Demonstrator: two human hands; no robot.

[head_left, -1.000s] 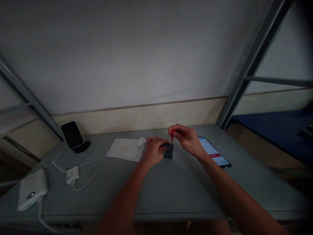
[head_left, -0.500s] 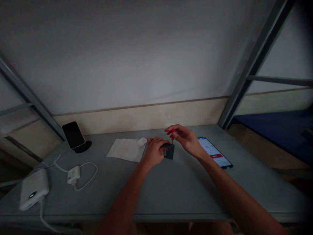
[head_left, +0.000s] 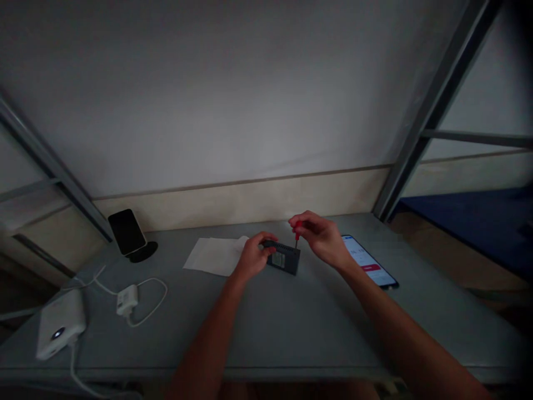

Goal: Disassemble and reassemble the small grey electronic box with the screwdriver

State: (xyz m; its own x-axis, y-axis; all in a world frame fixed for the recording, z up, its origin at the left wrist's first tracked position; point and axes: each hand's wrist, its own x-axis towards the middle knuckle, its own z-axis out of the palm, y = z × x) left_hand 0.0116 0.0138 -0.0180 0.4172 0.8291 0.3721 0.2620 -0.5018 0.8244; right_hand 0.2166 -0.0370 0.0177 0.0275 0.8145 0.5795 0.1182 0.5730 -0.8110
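Note:
My left hand (head_left: pixel 251 256) grips the left end of a small dark box-shaped device (head_left: pixel 283 258) that rests on the grey table (head_left: pixel 291 322); a pale label shows on its near side. My right hand (head_left: pixel 322 238) pinches a small red-handled screwdriver (head_left: pixel 297 229) held upright, its tip at the device's top right corner. A white sheet of paper (head_left: pixel 212 255) lies just left of my left hand.
A lit smartphone (head_left: pixel 368 261) lies flat to the right of my right hand. At the far left a dark phone (head_left: pixel 127 232) leans on a round stand. A white charger with cable (head_left: pixel 127 300) and a white power bank (head_left: pixel 59 328) sit near the left front edge. Slanted metal frame bars (head_left: pixel 428 111) flank the table.
My left hand has turned the device so its long labelled side faces me. The small white object on the paper is now hidden behind my left hand. The screwdriver stays at the device's top.

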